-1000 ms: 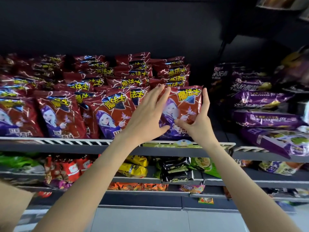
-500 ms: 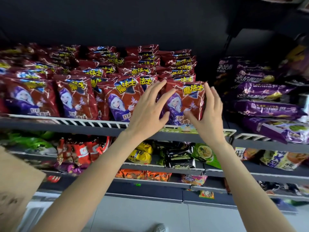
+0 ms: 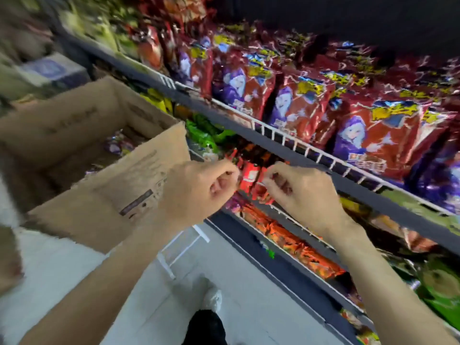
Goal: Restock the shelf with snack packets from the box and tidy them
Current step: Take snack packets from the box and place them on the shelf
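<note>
Red snack packets (image 3: 293, 100) standing packed along the wire-fronted shelf (image 3: 306, 150), left hand (image 3: 199, 192) and right hand (image 3: 306, 195) loosely curled, holding nothing; cardboard box (image 3: 104, 170) open at left, blurred packets inside

Snack packets (image 3: 375, 138) glossy foil-like plastic — box (image 3: 139, 175) matt brown cardboard — shelf (image 3: 293, 145) white wire rail.
</note>
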Motion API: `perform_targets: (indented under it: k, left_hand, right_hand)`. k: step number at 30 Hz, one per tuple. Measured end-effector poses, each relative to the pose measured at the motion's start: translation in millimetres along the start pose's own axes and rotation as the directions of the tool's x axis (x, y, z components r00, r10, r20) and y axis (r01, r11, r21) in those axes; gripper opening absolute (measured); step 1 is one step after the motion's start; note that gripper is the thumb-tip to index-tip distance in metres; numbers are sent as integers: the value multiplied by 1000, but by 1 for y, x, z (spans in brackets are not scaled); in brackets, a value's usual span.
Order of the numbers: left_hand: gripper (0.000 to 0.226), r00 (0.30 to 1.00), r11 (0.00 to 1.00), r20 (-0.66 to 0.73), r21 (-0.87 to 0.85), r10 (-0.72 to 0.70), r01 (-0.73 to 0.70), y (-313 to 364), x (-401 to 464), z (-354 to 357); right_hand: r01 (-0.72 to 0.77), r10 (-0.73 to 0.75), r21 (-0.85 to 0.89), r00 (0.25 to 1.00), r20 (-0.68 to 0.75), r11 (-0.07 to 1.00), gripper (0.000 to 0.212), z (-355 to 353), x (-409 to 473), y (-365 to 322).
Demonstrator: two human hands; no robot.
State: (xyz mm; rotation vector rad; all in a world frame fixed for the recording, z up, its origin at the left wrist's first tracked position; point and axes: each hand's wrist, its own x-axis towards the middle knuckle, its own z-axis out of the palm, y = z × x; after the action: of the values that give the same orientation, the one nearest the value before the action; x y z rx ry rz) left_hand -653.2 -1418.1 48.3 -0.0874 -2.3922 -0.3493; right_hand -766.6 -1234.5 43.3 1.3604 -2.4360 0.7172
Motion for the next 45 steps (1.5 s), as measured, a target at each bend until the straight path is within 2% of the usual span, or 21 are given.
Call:
perform_targets:
  k: [2,3,5,7,8,9,11,13,17,20,22,28,34,37,41,45]
  left_hand:
    - [23,989,991,116,109,-92,79,-34,-23,-29]
    - [25,974,976,170,181,-152,121,-57,-36,-41]
    - [24,877,923,310,234,-368,304,-103,-61,-65]
    - [27,788,866,377,92,-487,491,-150,-85,-89]
    - [26,785,837,352,-8,-510,547,-171,-94,-100]
    - [22,796,822,306,-67,-522,565,-194,-100,-111]
    - [22,801,819,236,-35,-550,573,-247,-114,-128]
    - [31,759,786,221,64,-612,615,-305,-129,-139]
    - [28,663,694,206,226,-720,683,-396,-142,-139]
    - [27,647,671,192,307,-738,675,-441,-142,-119]
    - [30,628,651,192,346,-754,675,-463,-140,-101]
    - [35,497,508,132,360,-858,782,-515,-151,-49]
    - [49,279,327,173,430,-945,842,-558,-187,-11]
    - [53,199,247,153,436,-968,866,-576,-198,3]
    - [54,157,209,156,420,-975,883,-592,-205,20]
    - [60,107,184,191,452,-976,873,-609,-206,32]
  right_hand:
    - [54,-65,54,970,235,997,23,26,28,-27]
    - [94,-113,78,945,306,993,22,41,42,-38]
    - [171,-206,124,898,389,977,22,72,74,-61]
    - [232,-287,177,858,426,956,22,107,107,-86]
    - [256,-319,198,842,435,946,23,125,123,-97]
    - [269,-341,218,831,440,938,24,143,141,-110]
    - [264,-364,271,819,443,926,24,174,176,-135]
    - [254,-382,320,809,447,912,22,202,211,-158]
    - [293,-406,299,790,459,908,21,261,275,-188]
    - [281,-390,284,781,488,917,21,304,312,-197]
    - [303,-402,268,762,508,914,23,331,332,-199]
    - [363,-386,171,682,620,916,34,414,388,-183]
    - [320,-236,23,648,724,947,53,518,428,-163]
    - [282,-194,27,582,790,959,67,566,437,-158]
    - [234,-186,68,530,828,970,80,613,447,-160]
    - [202,-135,32,520,844,979,90,649,457,-159]
